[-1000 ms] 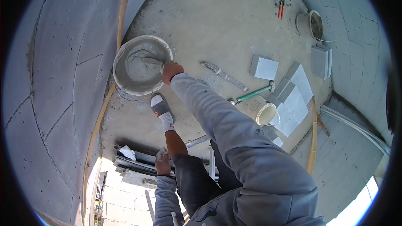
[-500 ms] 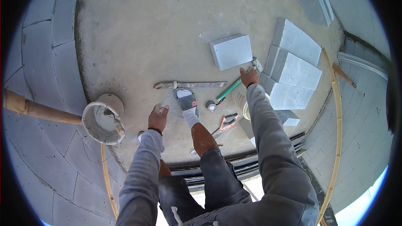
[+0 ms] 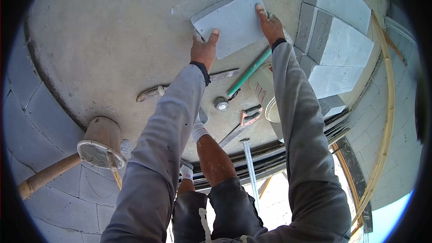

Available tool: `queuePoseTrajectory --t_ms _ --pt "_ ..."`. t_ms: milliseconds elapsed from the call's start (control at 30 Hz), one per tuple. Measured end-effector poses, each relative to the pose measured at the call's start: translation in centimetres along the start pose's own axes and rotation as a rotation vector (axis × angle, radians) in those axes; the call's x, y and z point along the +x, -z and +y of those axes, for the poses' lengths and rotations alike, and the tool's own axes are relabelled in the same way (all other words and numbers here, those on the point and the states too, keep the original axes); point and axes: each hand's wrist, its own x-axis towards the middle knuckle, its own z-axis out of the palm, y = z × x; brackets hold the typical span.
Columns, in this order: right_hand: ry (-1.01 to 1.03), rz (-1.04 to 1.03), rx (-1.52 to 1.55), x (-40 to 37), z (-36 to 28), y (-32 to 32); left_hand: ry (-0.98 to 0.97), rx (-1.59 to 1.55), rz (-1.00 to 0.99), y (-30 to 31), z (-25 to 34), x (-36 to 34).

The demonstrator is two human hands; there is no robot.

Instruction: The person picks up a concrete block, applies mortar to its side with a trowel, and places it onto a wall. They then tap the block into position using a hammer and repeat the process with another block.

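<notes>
A pale grey concrete block (image 3: pixel 231 24) is gripped at its two ends, tilted a little, over the floor. My left hand (image 3: pixel 204 48) wraps the left end with its thumb on the upper face. At the right end, my right hand (image 3: pixel 271 26) holds on, thumb pressed along the top edge; the fingers of both hands are mostly hidden beneath. Just below the block lies a green-handled tool (image 3: pixel 249 73), its head hidden by my right arm. A long flat blade with a worn handle (image 3: pixel 152 93) rests on the floor under my left forearm.
Several stacked blocks (image 3: pixel 344 45) stand to the right. A mortar bucket (image 3: pixel 101 137) is at the left beside a wooden pole (image 3: pixel 49 175). Near my feet are a handsaw (image 3: pixel 250 115), a tape-like round item (image 3: pixel 221 103) and a whitish bucket (image 3: pixel 263 85).
My right hand has left the green-handled tool and my left hand has moved forward. Both hands now grip the block that lay on the floor. The view has shifted and turned.
</notes>
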Motion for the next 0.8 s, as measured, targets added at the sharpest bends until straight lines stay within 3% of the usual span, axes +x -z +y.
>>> queuePoseTrajectory --t_ms 100,167,233,367,467,500,567,633,700,767,800 --pt "0.002 -0.039 -0.005 -4.5 -2.8 0.5 0.247 -0.44 -0.189 3.2 2.3 -3.0" --pt "0.046 -0.082 -0.072 -8.8 -5.7 2.2 0.296 -0.385 -0.138 5.9 1.6 -4.8" --pt "0.107 -0.391 0.114 -12.6 -9.0 3.2 0.471 -0.387 -0.147 9.6 0.1 -7.8" --pt "0.32 -0.53 0.141 -17.9 -12.0 1.2 0.666 -0.33 -0.111 16.6 -1.7 -16.0" --pt "0.135 -0.656 -0.045 -22.9 -16.4 0.1 0.784 -0.279 -0.183 20.8 -2.7 -21.3" --pt "0.16 -0.681 -0.053 -24.5 -17.4 -0.4 0.783 -0.301 -0.152 22.2 -3.8 -22.4" --pt "0.205 -0.786 -0.24 -27.1 -18.6 -2.1 0.644 0.309 -0.257 25.2 -5.7 -24.3" --pt "0.269 -0.837 -0.189 -29.6 -17.7 -4.9 0.63 0.22 -0.187 28.1 -6.6 -26.9" --pt "0.297 -0.845 -0.352 -32.2 -18.3 -7.1 0.415 0.237 0.155 30.0 -8.2 -29.1" --pt "0.306 -1.022 -0.288 -35.9 -21.4 -7.4 0.41 0.119 0.142 32.1 -10.4 -30.9" --pt "0.252 -1.15 -0.212 -37.5 -22.6 -7.7 0.396 -0.184 -0.019 33.2 -10.5 -31.8"
